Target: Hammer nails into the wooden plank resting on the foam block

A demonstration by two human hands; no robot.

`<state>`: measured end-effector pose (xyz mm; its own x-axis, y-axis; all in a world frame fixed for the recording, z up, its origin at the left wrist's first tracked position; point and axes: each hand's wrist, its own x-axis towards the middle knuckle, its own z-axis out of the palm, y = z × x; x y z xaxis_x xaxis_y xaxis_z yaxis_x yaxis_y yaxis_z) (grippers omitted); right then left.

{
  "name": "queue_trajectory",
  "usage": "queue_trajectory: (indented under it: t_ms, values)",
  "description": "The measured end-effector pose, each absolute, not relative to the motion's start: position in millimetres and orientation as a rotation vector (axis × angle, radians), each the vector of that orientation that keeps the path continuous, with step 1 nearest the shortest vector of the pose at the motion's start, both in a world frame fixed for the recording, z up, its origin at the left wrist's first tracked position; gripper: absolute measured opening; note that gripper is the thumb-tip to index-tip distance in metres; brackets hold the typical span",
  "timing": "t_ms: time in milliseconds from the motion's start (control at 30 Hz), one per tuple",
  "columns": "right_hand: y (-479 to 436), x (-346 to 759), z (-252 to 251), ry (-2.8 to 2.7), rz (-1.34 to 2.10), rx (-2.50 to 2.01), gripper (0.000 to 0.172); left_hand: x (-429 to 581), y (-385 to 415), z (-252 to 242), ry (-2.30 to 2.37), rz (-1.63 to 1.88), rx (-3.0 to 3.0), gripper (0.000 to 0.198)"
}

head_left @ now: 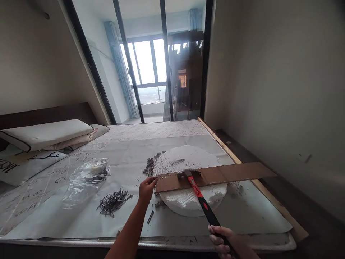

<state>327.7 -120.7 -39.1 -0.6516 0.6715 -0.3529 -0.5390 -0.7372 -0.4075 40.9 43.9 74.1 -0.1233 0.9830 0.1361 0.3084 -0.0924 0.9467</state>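
My right hand (pixel 222 240) is wrapped round the black grip of a claw hammer (pixel 205 207) with a red and black handle. The hammer's head rests over a brown wooden board (pixel 229 173), with a short row of small shiny nail heads (pixel 163 176) near its left end. At that end my left hand (pixel 146 189) is closed in a pinch, fingertips at the board's corner; whatever is between them is too small to name. Under the board lies a round white foam slab (pixel 185 158). A pile of nails (pixel 113 202) and a few loose nails (pixel 150 217) lie left of the slab.
A clear plastic bag (pixel 87 176) lies on the grey sheet (pixel 129 154) covering the bed. Dark crumbs (pixel 150 165) sit beside the foam. Pillows (pixel 48 133) lie at the left, a wooden rail (pixel 221 142) runs along the right edge, and glass doors (pixel 142 64) stand behind.
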Motion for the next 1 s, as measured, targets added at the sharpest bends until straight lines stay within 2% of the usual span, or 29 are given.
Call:
queue_trajectory:
  t_ms: [133,367,1000]
  values:
    - [-122,327,-36,-0.326,2.299,-0.675,0.025,71,56,70,1.438,1.239,1.500,0.039]
    - [-120,323,-17,-0.413,2.291,-0.601,0.037,92,76,60,1.498,1.189,1.652,0.028]
    - [-122,327,1,-0.415,2.283,-0.652,0.037,105,87,60,1.657,1.012,1.850,0.022]
